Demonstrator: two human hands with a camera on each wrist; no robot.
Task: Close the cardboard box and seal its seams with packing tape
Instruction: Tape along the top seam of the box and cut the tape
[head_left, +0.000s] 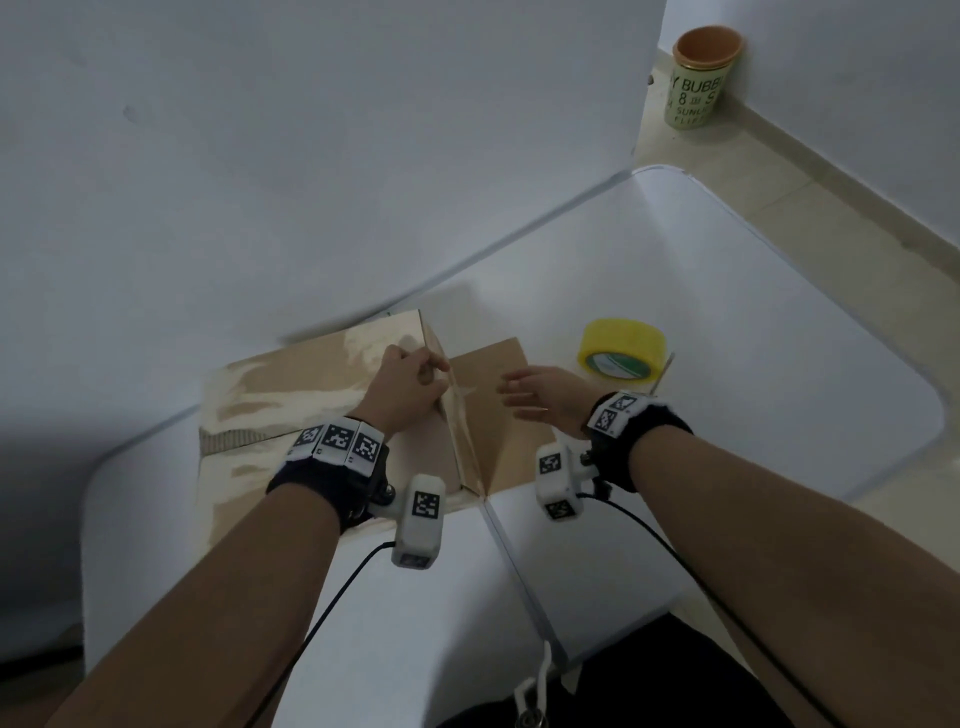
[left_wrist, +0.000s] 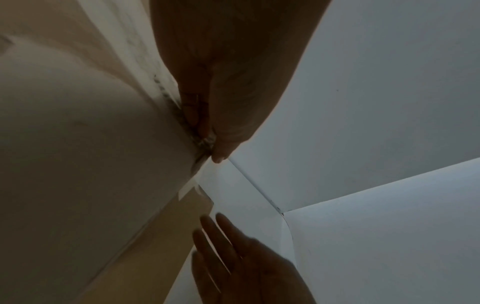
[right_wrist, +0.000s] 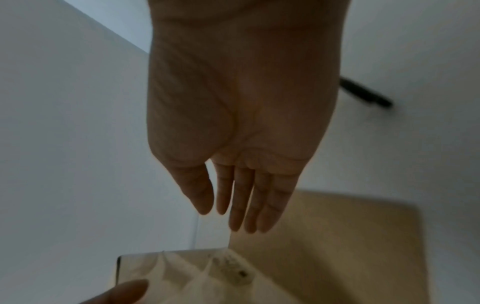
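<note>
A brown cardboard box (head_left: 291, 384) with glossy tape patches lies on the white table (head_left: 753, 395). My left hand (head_left: 410, 384) curls over the box's right edge and grips the flap edge there; the left wrist view shows its thumb (left_wrist: 223, 131) pressed on the corrugated edge (left_wrist: 166, 96). One flap (head_left: 498, 379) lies flat on the table to the right of that edge. My right hand (head_left: 540, 400) hovers over this flap with straight fingers (right_wrist: 241, 205), holding nothing. A yellow roll of packing tape (head_left: 621, 351) stands just beyond the right wrist.
A white wall rises right behind the box. A green cup (head_left: 701, 78) with an orange inside stands on the tiled floor at the far right. A black stick-like object (right_wrist: 363, 93) lies on the table by the right hand. The table's rounded edge (head_left: 924, 415) is at the right.
</note>
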